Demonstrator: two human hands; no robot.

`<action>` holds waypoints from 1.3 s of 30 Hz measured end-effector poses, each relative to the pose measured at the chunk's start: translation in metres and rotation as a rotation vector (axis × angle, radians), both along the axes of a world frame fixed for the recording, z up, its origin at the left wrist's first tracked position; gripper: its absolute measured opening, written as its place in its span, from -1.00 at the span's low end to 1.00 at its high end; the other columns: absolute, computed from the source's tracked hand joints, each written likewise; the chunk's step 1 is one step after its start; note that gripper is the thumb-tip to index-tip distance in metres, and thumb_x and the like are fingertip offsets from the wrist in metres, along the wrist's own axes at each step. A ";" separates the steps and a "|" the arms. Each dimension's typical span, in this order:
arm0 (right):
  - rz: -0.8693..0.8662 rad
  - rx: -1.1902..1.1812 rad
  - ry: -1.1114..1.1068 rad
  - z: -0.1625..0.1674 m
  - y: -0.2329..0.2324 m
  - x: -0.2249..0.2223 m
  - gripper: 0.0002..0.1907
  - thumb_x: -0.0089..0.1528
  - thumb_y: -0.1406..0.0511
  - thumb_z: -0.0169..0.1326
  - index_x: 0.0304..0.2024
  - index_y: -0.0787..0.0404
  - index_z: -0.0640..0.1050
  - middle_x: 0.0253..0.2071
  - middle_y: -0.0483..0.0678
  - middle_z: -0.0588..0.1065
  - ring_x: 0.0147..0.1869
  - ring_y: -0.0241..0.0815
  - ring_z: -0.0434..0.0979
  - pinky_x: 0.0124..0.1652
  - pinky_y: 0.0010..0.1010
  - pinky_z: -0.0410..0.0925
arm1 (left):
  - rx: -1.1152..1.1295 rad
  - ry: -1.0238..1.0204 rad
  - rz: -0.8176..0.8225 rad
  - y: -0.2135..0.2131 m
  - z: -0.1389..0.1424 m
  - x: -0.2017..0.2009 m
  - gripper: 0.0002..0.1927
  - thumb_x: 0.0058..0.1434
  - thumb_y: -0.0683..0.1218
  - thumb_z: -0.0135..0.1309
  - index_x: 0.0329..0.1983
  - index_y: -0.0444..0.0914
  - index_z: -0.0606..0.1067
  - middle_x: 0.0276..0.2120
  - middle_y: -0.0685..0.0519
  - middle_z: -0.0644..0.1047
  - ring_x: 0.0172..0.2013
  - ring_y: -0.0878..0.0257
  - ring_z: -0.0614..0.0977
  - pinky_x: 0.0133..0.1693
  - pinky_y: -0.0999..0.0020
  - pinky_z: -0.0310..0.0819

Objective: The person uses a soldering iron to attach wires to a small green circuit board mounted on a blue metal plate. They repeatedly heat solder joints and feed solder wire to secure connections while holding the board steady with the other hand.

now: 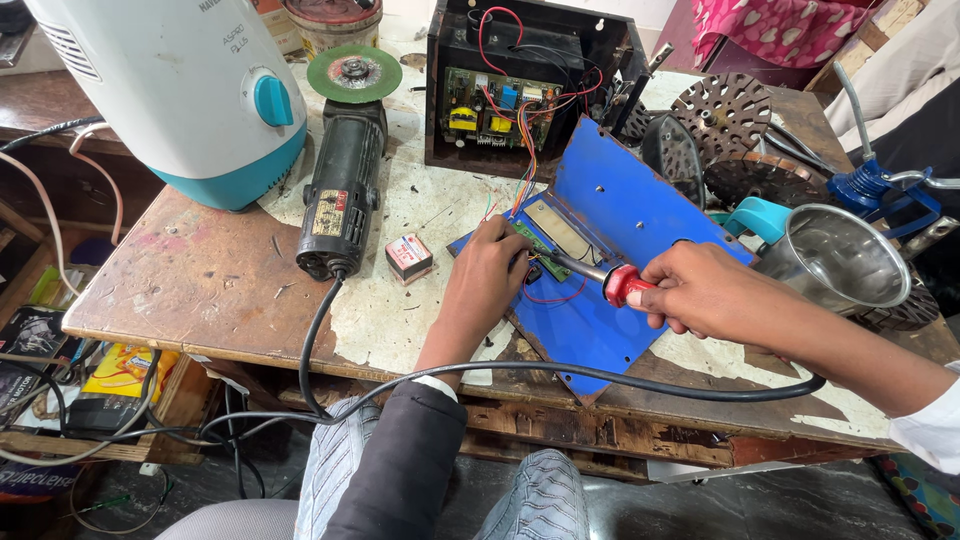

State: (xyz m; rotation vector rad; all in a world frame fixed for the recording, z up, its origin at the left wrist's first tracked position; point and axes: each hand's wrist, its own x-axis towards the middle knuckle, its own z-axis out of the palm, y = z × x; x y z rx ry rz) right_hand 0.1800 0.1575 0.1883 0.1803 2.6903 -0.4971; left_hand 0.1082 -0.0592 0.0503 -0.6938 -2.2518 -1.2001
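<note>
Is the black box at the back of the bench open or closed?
Open: the black box shows its circuit board and loose wires.

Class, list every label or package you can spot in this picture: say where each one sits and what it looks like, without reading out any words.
Grinder label: rectangular, red, black and cream, on the black angle grinder.
Small box: pink and white, on the bench beside the left hand.
Yellow packet: on the low shelf, far left.

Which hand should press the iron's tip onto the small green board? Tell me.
Right. The right hand already grips the soldering iron, tip at the green board; the left hand rests on it.
</note>
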 end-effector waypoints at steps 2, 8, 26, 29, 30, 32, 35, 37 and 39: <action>0.009 -0.011 0.008 0.001 -0.001 0.000 -0.60 0.28 0.09 0.13 -0.36 0.31 0.68 -0.56 -0.05 0.59 -0.55 -0.28 0.48 -0.48 -0.34 0.34 | -0.003 0.001 0.001 0.000 0.000 -0.001 -0.87 0.17 -0.23 0.18 -0.22 -0.34 0.62 -0.24 -0.05 0.50 -0.16 0.01 0.61 -0.10 0.11 0.52; -0.011 0.030 -0.030 0.005 -0.004 0.002 -0.57 0.31 0.08 0.12 -0.37 0.33 0.69 -0.58 0.01 0.52 -0.58 -0.26 0.43 -0.51 -0.34 0.30 | 0.003 0.019 0.000 0.000 -0.001 0.004 -0.88 0.18 -0.22 0.17 -0.22 -0.34 0.62 -0.23 -0.05 0.51 -0.15 0.00 0.61 -0.09 0.11 0.51; 0.039 0.090 0.053 0.026 -0.002 0.014 -0.57 0.28 0.07 0.13 -0.38 0.32 0.69 -0.55 -0.02 0.62 -0.53 -0.24 0.54 -0.44 -0.30 0.38 | -0.014 0.003 0.011 0.001 0.007 0.015 -0.86 0.16 -0.20 0.18 -0.23 -0.34 0.62 -0.23 -0.07 0.50 -0.14 -0.02 0.60 -0.10 0.09 0.51; 0.005 0.125 0.008 0.025 -0.001 0.014 -0.53 0.32 0.05 0.12 -0.36 0.33 0.70 -0.53 0.08 0.58 -0.51 -0.18 0.51 -0.42 -0.27 0.35 | -0.015 0.005 0.018 0.001 0.007 0.015 -0.87 0.17 -0.20 0.18 -0.23 -0.34 0.62 -0.23 -0.06 0.50 -0.14 -0.01 0.60 -0.09 0.09 0.51; 0.010 0.102 0.025 0.024 -0.001 0.013 -0.55 0.31 0.06 0.12 -0.35 0.32 0.69 -0.52 0.04 0.60 -0.51 -0.20 0.53 -0.43 -0.29 0.36 | -0.013 0.005 0.015 0.001 0.007 0.015 -0.86 0.17 -0.20 0.18 -0.23 -0.34 0.61 -0.23 -0.06 0.50 -0.14 -0.01 0.60 -0.10 0.09 0.51; 0.021 0.056 0.058 0.023 -0.001 0.013 -0.59 0.28 0.07 0.12 -0.33 0.30 0.68 -0.51 -0.04 0.64 -0.50 -0.23 0.55 -0.44 -0.31 0.39 | -0.009 0.003 0.010 0.001 0.008 0.014 -0.86 0.16 -0.20 0.18 -0.22 -0.34 0.61 -0.23 -0.07 0.50 -0.14 -0.02 0.60 -0.10 0.09 0.51; 0.001 0.054 0.068 0.023 0.001 0.013 -0.58 0.28 0.08 0.14 -0.34 0.33 0.68 -0.49 -0.04 0.64 -0.48 -0.24 0.56 -0.42 -0.31 0.39 | -0.013 0.012 0.010 0.001 0.008 0.015 -0.86 0.16 -0.21 0.18 -0.23 -0.34 0.61 -0.23 -0.07 0.50 -0.14 -0.02 0.60 -0.09 0.09 0.51; -0.023 0.047 0.071 0.024 0.001 0.013 -0.59 0.28 0.08 0.14 -0.35 0.33 0.68 -0.50 -0.03 0.63 -0.47 -0.24 0.55 -0.42 -0.30 0.39 | -0.011 0.012 0.010 0.000 0.008 0.015 -0.87 0.17 -0.21 0.17 -0.23 -0.34 0.61 -0.23 -0.07 0.50 -0.14 -0.02 0.60 -0.09 0.09 0.51; -0.037 0.046 0.077 0.024 0.002 0.012 -0.58 0.29 0.09 0.14 -0.37 0.34 0.68 -0.50 -0.01 0.62 -0.47 -0.23 0.55 -0.41 -0.29 0.38 | -0.010 0.013 0.010 0.001 0.008 0.015 -0.87 0.17 -0.21 0.18 -0.23 -0.34 0.61 -0.23 -0.07 0.50 -0.14 -0.02 0.59 -0.09 0.09 0.51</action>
